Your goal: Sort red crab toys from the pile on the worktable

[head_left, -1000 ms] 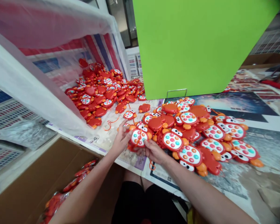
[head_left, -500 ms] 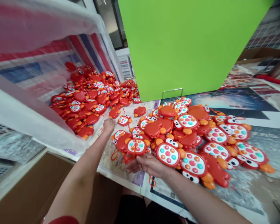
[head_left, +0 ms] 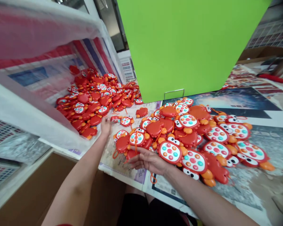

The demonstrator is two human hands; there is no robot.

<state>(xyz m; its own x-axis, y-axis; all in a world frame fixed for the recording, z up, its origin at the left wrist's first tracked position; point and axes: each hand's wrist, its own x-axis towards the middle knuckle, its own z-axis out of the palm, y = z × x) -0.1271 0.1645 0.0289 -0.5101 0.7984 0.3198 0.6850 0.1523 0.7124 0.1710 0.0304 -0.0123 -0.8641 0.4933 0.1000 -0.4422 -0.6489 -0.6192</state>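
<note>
**Small Red Toy [head_left: 115,118] at Left Fingertips, Right Hand [head_left: 147,160] with Fingers Apart**

On the table [head_left: 113,160], in the gap between the front pile [head_left: 188,121] and the larger heap [head_left: 94,97]: the small red toy, seen mostly from its side. Directly at it, the left hand [head_left: 106,126]; cannot tell from this angle whether clamped on the toy or only touching. Just right of it in the view, a second toy [head_left: 126,121], face up, with coloured buttons on a white oval. A little farther, a third toy [head_left: 142,112], red back upward.

Near the front edge of the table, the right hand: fingers spread and separate, next to a toy with cord [head_left: 136,137] across its face.

Behind the front pile, a tall green panel [head_left: 191,47] with a wire bracket [head_left: 174,91] at its bottom. Around the larger heap, a whitish translucent sheet [head_left: 37,116] and striped cloth [head_left: 91,50] in red, white and blue. Below, at left, a brown cardboard box [head_left: 49,182]. At far right, a red handle [head_left: 273,78].
</note>
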